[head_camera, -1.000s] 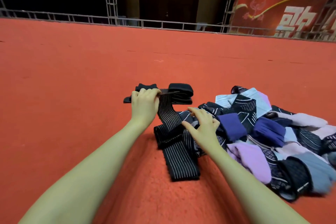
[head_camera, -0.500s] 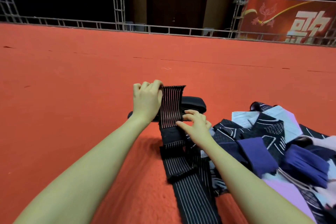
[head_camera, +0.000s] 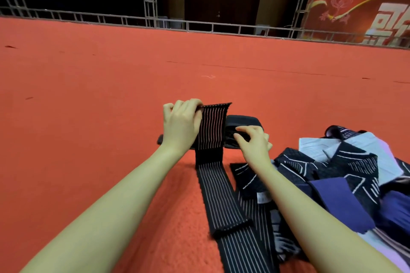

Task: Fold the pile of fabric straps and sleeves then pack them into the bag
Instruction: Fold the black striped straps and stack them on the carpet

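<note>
A long black strap with thin white stripes [head_camera: 218, 197] runs from the bottom of the view up to my left hand [head_camera: 180, 124], which grips its far end and holds it raised off the carpet. To the right of that raised end, my right hand [head_camera: 253, 139] rests with curled fingers on a folded black strap [head_camera: 243, 121] lying on the carpet. On the right lies a pile of sleeves and straps [head_camera: 346, 175] in black, purple, pale blue and pink. No bag is in view.
Everything sits on a wide red carpet [head_camera: 99, 95]. A metal truss rail [head_camera: 199, 25] borders it at the back, with a red banner [head_camera: 359, 11] at the far right. The pile runs off the right edge of the view.
My left hand lifted the striped strap's end off the carpet and the bunched strap has been pulled out straight. My right hand moved from the strap's bunched middle onto the folded black strap.
</note>
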Tool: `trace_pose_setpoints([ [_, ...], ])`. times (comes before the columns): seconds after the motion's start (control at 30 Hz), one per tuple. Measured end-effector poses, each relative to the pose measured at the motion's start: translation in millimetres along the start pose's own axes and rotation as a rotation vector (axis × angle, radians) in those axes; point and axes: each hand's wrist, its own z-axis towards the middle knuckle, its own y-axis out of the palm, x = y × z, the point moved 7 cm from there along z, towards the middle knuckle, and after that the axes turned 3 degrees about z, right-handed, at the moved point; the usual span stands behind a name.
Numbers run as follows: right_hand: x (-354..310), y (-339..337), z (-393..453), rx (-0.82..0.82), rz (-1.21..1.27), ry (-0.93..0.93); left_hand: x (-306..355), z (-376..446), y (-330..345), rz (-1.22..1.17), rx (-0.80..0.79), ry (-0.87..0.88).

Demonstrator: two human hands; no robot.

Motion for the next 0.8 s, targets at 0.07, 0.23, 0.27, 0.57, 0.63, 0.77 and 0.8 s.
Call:
trace_pose_setpoints([
  [0.07, 3.7, -10.7, -19.4, 0.021, 0.029, -0.035, 5.7, -18.7, -2.9, -0.070, -0.031, 0.002],
  [0.23, 0.2, -32.2, -80.7, 0.015, 0.092, -0.213, 21.2, -73.3, -11.7, -0.115, -0.141, 0.013],
  [0.27, -4.4, -35.4, -91.5, -0.002, 0.099, -0.272, 24.2, -84.4, -15.4, -0.122, -0.154, 0.010],
  [0.57, 6.5, -39.9, -167.3, -0.175, -0.314, -0.583, 53.7, -162.2, -34.6, -0.182, -0.385, -0.085],
  [0.63, 12.8, -41.1, -178.0, -0.185, -0.398, -0.602, 57.5, -171.3, -34.8, -0.195, -0.423, -0.113],
  [0.77, 16.3, -44.9, -185.1, -0.173, -0.406, -0.555, 60.0, -185.2, -39.4, -0.204, -0.455, -0.150],
  [0.8, 16.5, -44.6, -185.2, -0.177, -0.395, -0.548, 62.0, -187.6, -40.9, -0.212, -0.453, -0.131],
])
